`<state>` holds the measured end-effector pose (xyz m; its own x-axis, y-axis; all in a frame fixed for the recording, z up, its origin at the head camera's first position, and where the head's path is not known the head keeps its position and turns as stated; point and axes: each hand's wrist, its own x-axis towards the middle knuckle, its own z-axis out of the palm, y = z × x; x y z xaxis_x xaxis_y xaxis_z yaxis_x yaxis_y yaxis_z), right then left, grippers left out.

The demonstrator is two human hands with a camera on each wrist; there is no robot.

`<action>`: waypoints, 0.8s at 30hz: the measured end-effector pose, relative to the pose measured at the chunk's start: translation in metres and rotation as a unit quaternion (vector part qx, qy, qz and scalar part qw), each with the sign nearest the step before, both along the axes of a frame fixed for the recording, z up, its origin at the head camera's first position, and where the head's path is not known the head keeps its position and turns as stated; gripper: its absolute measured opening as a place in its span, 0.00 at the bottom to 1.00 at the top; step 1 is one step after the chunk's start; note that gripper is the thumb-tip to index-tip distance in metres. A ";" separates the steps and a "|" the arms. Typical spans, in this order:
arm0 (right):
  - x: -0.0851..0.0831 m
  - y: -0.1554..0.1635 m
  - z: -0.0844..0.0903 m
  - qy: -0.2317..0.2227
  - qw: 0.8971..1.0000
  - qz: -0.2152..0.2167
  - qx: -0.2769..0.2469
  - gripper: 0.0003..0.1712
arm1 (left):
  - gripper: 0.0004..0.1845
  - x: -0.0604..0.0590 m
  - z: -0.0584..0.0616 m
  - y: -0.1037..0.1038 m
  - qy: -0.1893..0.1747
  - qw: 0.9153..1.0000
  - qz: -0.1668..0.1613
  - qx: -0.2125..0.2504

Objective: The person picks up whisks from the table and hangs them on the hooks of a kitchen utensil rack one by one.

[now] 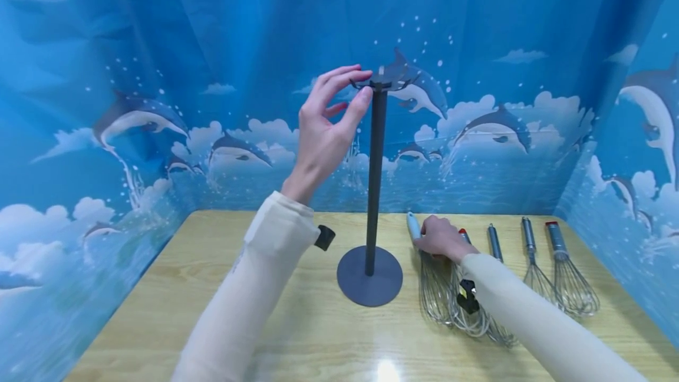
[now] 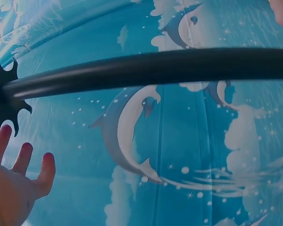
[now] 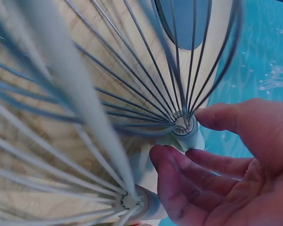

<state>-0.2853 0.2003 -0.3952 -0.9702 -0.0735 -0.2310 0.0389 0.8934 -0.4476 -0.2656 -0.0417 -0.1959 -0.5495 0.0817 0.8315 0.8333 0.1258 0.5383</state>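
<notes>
A dark stand with a round base and a ring of hooks at its top stands upright on the table. My left hand holds the hook ring at its left side, thumb below and a finger above; in the left wrist view, the other fingers spread beside the hooks. Down on the right, my right hand pinches a whisk with a light-blue handle between thumb and fingers, just where its wires begin. That whisk's wire loops point toward me.
Right of the held whisk lie several more: one with a red-tipped handle partly behind my right hand, a dark-handled whisk, a metal-handled whisk and a red-ended whisk. A blue dolphin curtain surrounds the wooden table.
</notes>
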 end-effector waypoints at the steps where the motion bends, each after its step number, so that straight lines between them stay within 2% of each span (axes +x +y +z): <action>1: 0.000 0.000 0.000 -0.003 1.000 0.000 0.001 0.23 | 0.17 -0.001 0.000 0.002 -0.002 1.000 -0.008 0.006; 4: -0.001 -0.001 0.000 -0.006 1.000 -0.003 0.001 0.24 | 0.16 -0.003 0.000 0.006 -0.003 0.999 -0.032 0.023; 10: -0.002 -0.003 -0.001 -0.009 1.000 -0.009 -0.003 0.19 | 0.15 -0.005 0.000 0.013 -0.009 0.996 -0.071 0.056; 18: -0.002 -0.003 -0.002 0.009 1.000 -0.016 -0.013 0.06 | 0.13 -0.011 0.001 0.018 0.011 0.988 -0.110 0.105; 24: 0.002 -0.001 0.004 0.015 0.999 -0.024 -0.046 0.26 | 0.12 -0.014 0.000 0.019 0.012 0.984 -0.123 0.127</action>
<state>-0.2829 0.1991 -0.3907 -0.9796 -0.0466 -0.1954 0.0652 0.8463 -0.5287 -0.2801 -0.0225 -0.1959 -0.5185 -0.0036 0.8551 0.8350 -0.2174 0.5054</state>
